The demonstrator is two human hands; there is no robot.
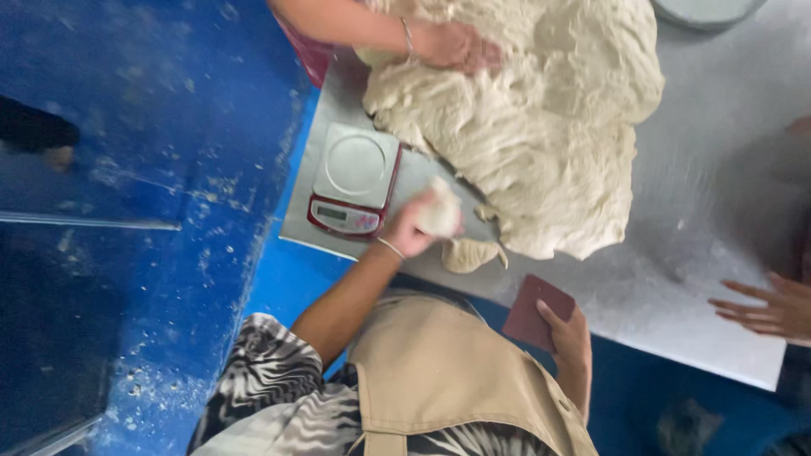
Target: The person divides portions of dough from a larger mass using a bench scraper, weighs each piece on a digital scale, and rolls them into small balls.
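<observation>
One dough lump (440, 211) gripped in the left hand (414, 226) could stick and tear beside the scale (355, 179), while the right hand (568, 333) clasps a scraper (536, 311).

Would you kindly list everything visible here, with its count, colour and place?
Dough mass: one, cream, on the table's middle.
Small dough scrap: one, cream, at the near table edge.
Kitchen scale: one, grey with red base, left end of table.
Table: one, grey metal.
Floor: blue, flour-dusted, left.
Co-worker's hand: one, pressing the dough from the top.
Another person's hand: one, at the right table edge.
Apron: one, beige, on the wearer.
Left hand: holding a dough piece beside the scale.
Right hand: holding a dark red scraper.
</observation>
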